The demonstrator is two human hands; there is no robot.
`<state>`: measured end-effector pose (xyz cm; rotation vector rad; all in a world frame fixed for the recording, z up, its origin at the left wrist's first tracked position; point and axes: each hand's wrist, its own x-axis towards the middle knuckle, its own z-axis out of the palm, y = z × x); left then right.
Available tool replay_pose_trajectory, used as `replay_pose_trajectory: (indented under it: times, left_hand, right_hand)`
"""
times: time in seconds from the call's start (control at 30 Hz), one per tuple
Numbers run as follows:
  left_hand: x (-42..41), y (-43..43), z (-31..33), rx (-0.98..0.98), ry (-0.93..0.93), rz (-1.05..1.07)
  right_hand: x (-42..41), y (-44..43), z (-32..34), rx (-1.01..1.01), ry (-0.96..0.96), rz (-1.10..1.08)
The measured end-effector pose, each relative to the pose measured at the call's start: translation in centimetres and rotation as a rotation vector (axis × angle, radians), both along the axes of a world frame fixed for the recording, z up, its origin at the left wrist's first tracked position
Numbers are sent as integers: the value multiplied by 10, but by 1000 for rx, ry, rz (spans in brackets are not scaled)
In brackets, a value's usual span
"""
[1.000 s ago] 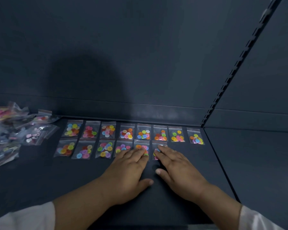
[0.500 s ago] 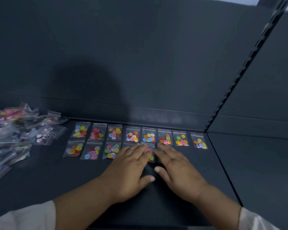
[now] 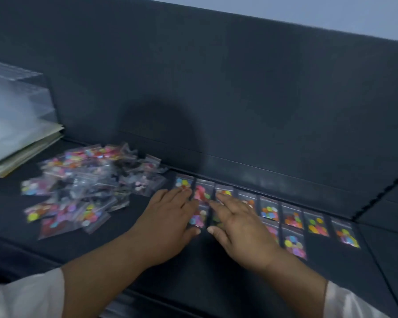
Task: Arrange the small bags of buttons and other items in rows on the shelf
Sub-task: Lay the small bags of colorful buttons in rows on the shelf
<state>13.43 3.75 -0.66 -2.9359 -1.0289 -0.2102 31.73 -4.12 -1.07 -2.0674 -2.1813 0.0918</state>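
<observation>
Small clear bags of coloured buttons lie in two rows on the dark shelf (image 3: pixel 239 278). The back row (image 3: pixel 292 218) runs along the rear wall to a last bag (image 3: pixel 347 235) at the right. The front row (image 3: pixel 294 245) is partly under my hands. My left hand (image 3: pixel 168 214) lies flat, fingers spread, over the left end of the rows. My right hand (image 3: pixel 237 223) lies flat beside it, fingers on the bags. Between them a bag (image 3: pixel 199 218) shows. A loose heap of bags (image 3: pixel 83 187) sits to the left. The image is blurred.
A stack of clear plastic sleeves and papers (image 3: pixel 16 125) stands at the far left against the dark back wall (image 3: pixel 216 99). A notched upright rail (image 3: pixel 377 198) marks the shelf's right end, with another panel beyond it.
The view has swung left, showing the heap and the stack. Both hands have slid left along the rows, from their middle to their left end, still flat on the bags.
</observation>
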Motion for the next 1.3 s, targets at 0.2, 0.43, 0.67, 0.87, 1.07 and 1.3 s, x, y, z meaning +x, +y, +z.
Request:
replay_pose_trajectory:
  times: [0.2,0.43,0.67,0.87,1.07,1.3]
  left_hand:
    - [-78,28,1,-7,28,175]
    - [-160,59,-6,-80,-9,339]
    - [-224,87,-20,-175,-128,476]
    - [-250,110,-34,-327,-113,608]
    - [-251,126,-40,-347,-73,576]
    - [-251,135,-31,-437,-226,578]
  right_hand:
    - [-67,51,3,-3,45,137]
    - [-142,97,-5,19,78,259]
    - [-195,129,-14,67,145,310]
    - [-234,150,-18,43,248,343]
    - [-255,164,-22,-44,138,294]
    - [-249,168,-23,-32,198,208]
